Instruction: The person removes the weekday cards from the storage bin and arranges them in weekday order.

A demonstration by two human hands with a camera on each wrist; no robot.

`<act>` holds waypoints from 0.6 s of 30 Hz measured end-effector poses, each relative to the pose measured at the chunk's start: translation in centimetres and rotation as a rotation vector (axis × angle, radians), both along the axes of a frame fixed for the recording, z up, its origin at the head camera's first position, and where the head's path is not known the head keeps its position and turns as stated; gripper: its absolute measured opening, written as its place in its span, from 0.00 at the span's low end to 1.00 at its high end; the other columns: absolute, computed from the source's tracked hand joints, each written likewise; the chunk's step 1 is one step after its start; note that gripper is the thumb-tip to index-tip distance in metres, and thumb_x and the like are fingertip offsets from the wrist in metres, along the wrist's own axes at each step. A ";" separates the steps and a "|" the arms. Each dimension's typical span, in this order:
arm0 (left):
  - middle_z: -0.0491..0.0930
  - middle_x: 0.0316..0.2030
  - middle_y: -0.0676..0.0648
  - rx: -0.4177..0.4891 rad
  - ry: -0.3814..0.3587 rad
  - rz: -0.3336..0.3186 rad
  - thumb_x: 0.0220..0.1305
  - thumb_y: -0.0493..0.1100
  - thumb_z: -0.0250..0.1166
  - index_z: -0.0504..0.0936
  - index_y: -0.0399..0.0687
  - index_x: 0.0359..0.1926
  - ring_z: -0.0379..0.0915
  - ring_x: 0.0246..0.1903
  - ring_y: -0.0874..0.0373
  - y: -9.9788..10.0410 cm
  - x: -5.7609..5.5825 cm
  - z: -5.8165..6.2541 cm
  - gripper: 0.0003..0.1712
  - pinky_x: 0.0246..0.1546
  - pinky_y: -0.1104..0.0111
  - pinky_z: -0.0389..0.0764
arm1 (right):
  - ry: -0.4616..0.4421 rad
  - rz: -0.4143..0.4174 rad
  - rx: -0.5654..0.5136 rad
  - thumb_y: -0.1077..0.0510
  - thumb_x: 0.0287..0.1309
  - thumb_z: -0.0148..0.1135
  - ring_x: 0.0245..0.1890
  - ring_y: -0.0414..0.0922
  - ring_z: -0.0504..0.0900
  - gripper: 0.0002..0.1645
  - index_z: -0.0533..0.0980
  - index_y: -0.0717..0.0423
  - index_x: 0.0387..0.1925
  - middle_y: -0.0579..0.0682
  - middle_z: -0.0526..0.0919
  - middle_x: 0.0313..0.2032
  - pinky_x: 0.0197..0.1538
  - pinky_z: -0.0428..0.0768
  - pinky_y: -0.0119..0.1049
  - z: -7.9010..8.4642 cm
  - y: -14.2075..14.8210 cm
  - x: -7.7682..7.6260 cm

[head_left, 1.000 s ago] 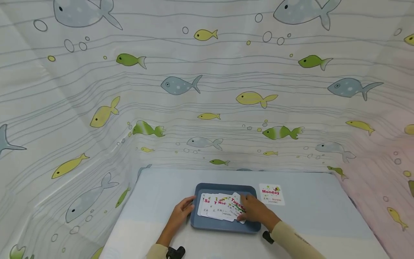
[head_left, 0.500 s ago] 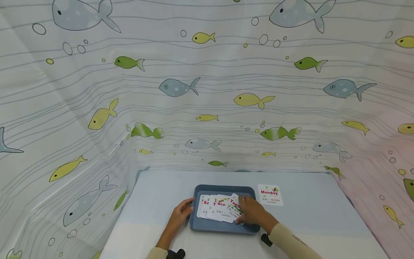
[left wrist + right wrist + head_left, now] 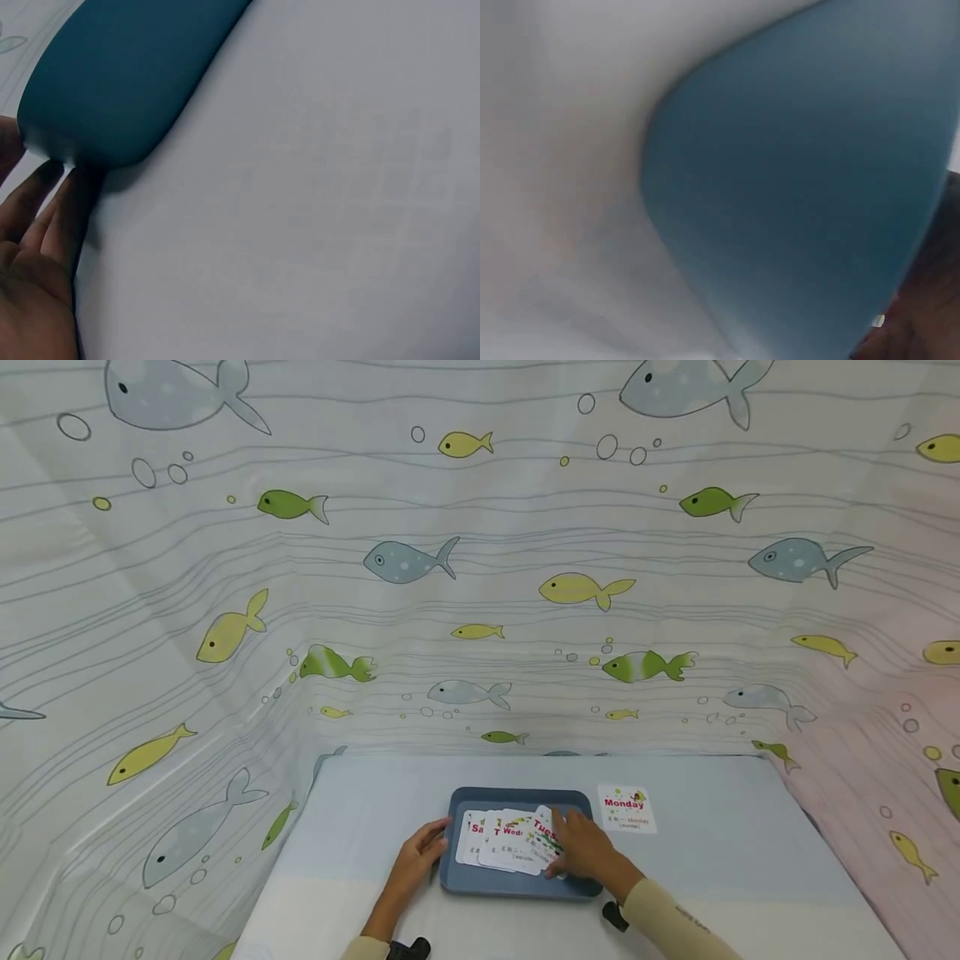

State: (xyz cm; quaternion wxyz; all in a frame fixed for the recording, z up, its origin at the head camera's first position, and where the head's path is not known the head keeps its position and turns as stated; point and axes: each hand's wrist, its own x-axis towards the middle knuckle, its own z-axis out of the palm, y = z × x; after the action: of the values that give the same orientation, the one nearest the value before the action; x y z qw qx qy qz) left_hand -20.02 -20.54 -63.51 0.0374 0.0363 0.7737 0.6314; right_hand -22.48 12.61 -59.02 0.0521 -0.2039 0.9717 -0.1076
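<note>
Tuesday card (image 3: 542, 845) lies askew at the right end of an overlapping fan of day cards (image 3: 504, 850), inside the blue-gray tray (image 3: 491, 883) on the white bench (image 3: 720, 827). Right hand (image 3: 592, 850) is over the card's right side; fingers at the upper edge, thumb at the lower, apparently pinching it. Left hand (image 3: 417, 857) has fingers extended, touching the tray's left wall. Monday card (image 3: 627, 820) lies flat on the bench, just beyond the tray's right end.

Handling estimate: cards probably light, thin and fairly stiff, with a smooth face that may slide over its neighbors; edges could bend if squeezed hard. Best hold: opposite edges, or a free corner clear of the overlap.
</note>
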 end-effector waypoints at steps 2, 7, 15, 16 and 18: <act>0.72 0.68 0.43 -0.008 -0.003 0.007 0.72 0.43 0.61 0.74 0.50 0.66 0.65 0.70 0.42 -0.1 0.1 0.0 0.23 0.64 0.69 0.75 | -0.007 -0.004 -0.010 0.34 0.35 0.80 0.58 0.58 0.76 0.67 0.63 0.67 0.69 0.65 0.74 0.58 0.63 0.77 0.55 -0.1 0.0 0.0; 0.73 0.67 0.41 -0.004 0.032 0.003 0.72 0.42 0.60 0.74 0.47 0.66 0.66 0.69 0.40 0.1 -0.3 0.2 0.23 0.62 0.73 0.75 | 0.033 -0.007 -0.015 0.33 0.34 0.80 0.59 0.60 0.74 0.67 0.64 0.69 0.68 0.65 0.73 0.59 0.64 0.76 0.54 -0.3 0.1 0.1; 0.73 0.68 0.43 0.002 0.018 0.015 0.72 0.42 0.60 0.74 0.49 0.66 0.65 0.70 0.43 0.2 -0.4 -0.2 0.23 0.62 0.79 0.73 | 0.118 0.015 0.005 0.29 0.31 0.78 0.55 0.57 0.75 0.67 0.66 0.67 0.67 0.63 0.73 0.55 0.60 0.78 0.50 -1.0 0.4 -0.1; 0.73 0.68 0.43 0.002 0.013 0.017 0.72 0.42 0.60 0.74 0.49 0.66 0.65 0.70 0.42 0.2 -0.3 -0.2 0.23 0.61 0.79 0.73 | 0.124 0.019 0.003 0.29 0.30 0.78 0.53 0.57 0.74 0.68 0.66 0.66 0.67 0.62 0.73 0.55 0.59 0.78 0.50 -1.1 0.5 -0.2; 0.72 0.68 0.43 0.003 0.004 0.019 0.73 0.42 0.59 0.74 0.50 0.66 0.65 0.70 0.43 0.1 -0.1 -0.2 0.23 0.61 0.80 0.73 | 0.140 0.020 0.008 0.28 0.29 0.77 0.50 0.54 0.74 0.68 0.67 0.65 0.67 0.61 0.72 0.53 0.55 0.78 0.48 -1.4 0.5 -0.2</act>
State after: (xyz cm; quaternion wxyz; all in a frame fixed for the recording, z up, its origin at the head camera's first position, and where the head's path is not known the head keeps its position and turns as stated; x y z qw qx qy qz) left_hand -20.11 -20.41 -63.71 0.0297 0.0303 0.7732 0.6328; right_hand -22.71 13.12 -60.47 -0.0142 -0.2206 0.9712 -0.0887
